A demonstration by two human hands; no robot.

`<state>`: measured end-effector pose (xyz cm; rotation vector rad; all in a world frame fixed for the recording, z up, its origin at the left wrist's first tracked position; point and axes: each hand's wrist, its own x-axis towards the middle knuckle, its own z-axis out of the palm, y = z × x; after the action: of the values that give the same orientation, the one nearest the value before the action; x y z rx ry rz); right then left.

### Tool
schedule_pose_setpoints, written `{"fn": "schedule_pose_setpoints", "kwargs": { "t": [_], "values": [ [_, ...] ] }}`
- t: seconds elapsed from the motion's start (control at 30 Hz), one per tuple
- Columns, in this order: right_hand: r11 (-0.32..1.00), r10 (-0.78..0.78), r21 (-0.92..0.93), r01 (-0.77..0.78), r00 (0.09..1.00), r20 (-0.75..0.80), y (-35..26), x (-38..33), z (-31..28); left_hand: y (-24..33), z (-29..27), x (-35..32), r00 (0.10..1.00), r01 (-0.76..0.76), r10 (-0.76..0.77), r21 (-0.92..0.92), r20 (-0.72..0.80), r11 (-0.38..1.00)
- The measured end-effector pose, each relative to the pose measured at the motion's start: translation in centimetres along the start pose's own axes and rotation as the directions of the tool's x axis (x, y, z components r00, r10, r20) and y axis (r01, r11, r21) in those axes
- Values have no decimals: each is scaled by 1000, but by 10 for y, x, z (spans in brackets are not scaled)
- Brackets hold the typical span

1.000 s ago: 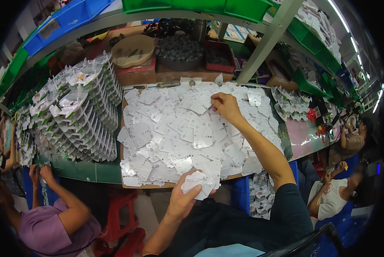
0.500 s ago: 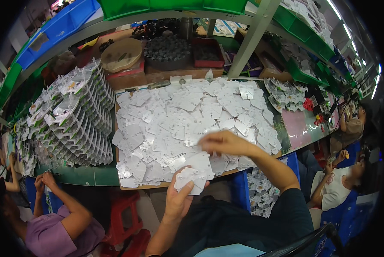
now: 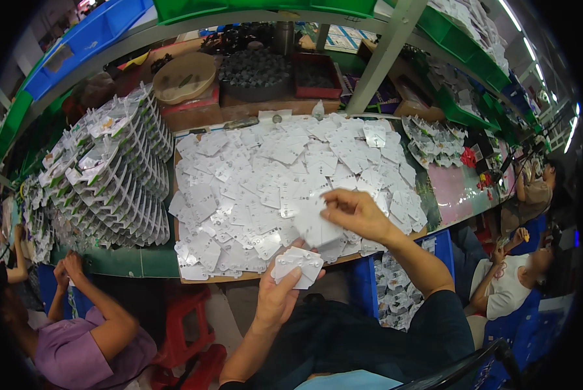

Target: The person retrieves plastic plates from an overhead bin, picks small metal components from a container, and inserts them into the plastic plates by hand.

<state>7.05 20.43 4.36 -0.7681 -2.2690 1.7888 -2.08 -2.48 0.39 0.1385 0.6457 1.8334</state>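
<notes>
A stack of white plates [image 3: 299, 262] clasped in my left hand [image 3: 277, 296].
Just ahead, rightward, my right hand [image 3: 358, 216] pinches a blurred plate [image 3: 313, 224]; beyond both, loose plates [image 3: 239, 175] cover the table [image 3: 119, 262].

Flat white plastic-looking plates [image 3: 243, 188] are gleaming smooth and glossy; a round tan plastic-looking tray [image 3: 200, 71] is appearing matt.

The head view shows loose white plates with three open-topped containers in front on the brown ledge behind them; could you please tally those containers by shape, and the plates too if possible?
Round containers: 2 (tan basin, dark basin)
Rectangular containers: 1 (red tray)
Total containers: 3
White plates: overlapping too much to count
</notes>
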Motion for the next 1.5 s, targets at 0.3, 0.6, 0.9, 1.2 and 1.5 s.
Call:
{"fn": "schedule_pose_setpoints", "kwargs": {
  "t": [0.3, 0.6, 0.9, 1.2, 1.5],
  "values": [
    [931, -171, 363, 45, 931, 322, -4, 5, 21, 8, -19, 6, 981, 181, -153, -276, 118, 944],
    [966, -107, 233, 109, 994, -18, -10, 62, -26, 16, 3, 8, 983, 169, -143, -270, 112, 948],
    [987, -45, -160, 29, 995, -93, 14, 143, -43, 17, -1, -2, 971, 219, -199, -157, 134, 963],
    [854, -270, -495, 156, 948, -167, 21, 154, -31, 16, -4, -3, 936, 240, -195, -126, 292, 962],
    [990, 47, -138, -38, 997, 59, -5, 48, -14, 8, -4, -5, 961, 167, -173, 46, 215, 985]
  ]
}}
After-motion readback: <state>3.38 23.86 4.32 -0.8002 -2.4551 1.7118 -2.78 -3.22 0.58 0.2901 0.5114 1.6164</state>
